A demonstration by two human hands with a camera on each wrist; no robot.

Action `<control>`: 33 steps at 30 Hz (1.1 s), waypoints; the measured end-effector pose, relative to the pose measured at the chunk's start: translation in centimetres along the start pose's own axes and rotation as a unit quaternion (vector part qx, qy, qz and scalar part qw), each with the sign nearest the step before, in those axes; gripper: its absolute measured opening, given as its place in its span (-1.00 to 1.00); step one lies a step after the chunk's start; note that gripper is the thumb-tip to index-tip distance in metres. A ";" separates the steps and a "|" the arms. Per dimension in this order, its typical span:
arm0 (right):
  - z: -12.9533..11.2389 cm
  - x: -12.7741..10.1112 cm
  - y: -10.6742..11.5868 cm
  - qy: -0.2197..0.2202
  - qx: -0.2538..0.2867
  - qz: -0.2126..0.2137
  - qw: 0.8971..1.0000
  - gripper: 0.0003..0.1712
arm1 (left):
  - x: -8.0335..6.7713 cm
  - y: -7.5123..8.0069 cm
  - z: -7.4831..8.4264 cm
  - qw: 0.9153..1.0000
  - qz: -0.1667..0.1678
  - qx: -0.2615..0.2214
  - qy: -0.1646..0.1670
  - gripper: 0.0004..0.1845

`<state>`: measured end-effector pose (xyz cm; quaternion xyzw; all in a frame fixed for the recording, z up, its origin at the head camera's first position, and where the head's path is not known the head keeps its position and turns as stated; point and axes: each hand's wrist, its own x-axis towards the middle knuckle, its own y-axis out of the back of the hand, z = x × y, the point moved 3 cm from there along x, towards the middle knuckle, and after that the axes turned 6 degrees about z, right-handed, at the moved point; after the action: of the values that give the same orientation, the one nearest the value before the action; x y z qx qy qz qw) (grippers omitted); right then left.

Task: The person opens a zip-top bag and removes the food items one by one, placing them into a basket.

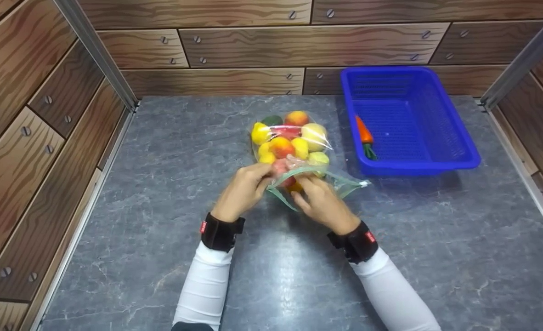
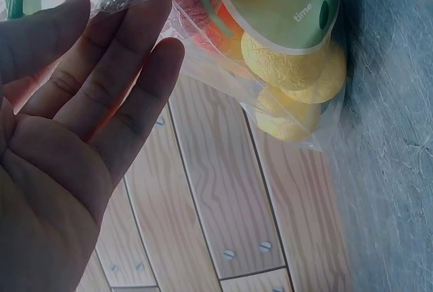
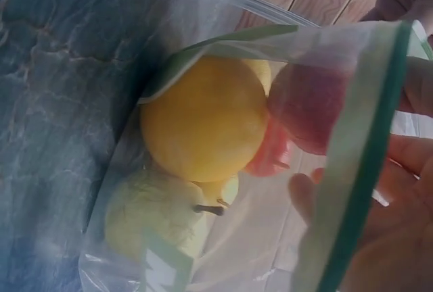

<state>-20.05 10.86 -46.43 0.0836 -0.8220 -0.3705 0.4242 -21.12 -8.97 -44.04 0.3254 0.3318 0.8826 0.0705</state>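
Note:
A clear zip bag (image 1: 254, 149) with a green-edged mouth lies on the table, full of fruit and vegetables. Through the film I see yellow lemons (image 2: 283, 61), a pale green pear-like fruit (image 3: 154, 212), a round yellow-orange fruit (image 3: 203, 119) and a red fruit (image 3: 310, 106). My left hand (image 1: 243, 189) pinches the left side of the mouth; in its wrist view the other fingers (image 2: 139, 113) extend beside the film. Reaching into the mouth, my right hand (image 1: 319, 200) has its fingers spread near the red fruit, with some fingertips behind the film.
To the right of the bag stands a blue plastic basket (image 1: 464, 151), with an orange carrot (image 1: 364, 131) against its left wall. Wood-patterned panels (image 1: 317, 46) bound the grey marbled table (image 1: 161, 207) at the back and both sides.

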 end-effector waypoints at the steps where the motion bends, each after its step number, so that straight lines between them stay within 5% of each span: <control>1: 0.0 0.0 -0.1 0.005 -0.001 0.001 1.000 -0.26 | 0.0 0.0 0.0 1.000 0.000 0.000 0.001 -0.98; 18: 0.3 -0.1 0.1 0.029 -0.013 0.051 0.998 -0.38 | 0.0 -0.1 0.1 1.000 -0.002 0.007 -0.013 -0.96; 33: 0.8 -0.3 -0.9 0.003 0.029 0.000 1.000 -0.37 | 0.0 -0.3 0.2 1.000 -0.016 0.001 -0.012 -0.94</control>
<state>-20.62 10.78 -47.47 0.0972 -0.8311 -0.3465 0.4239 -20.99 -8.59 -44.13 0.3307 0.3374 0.8769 0.0885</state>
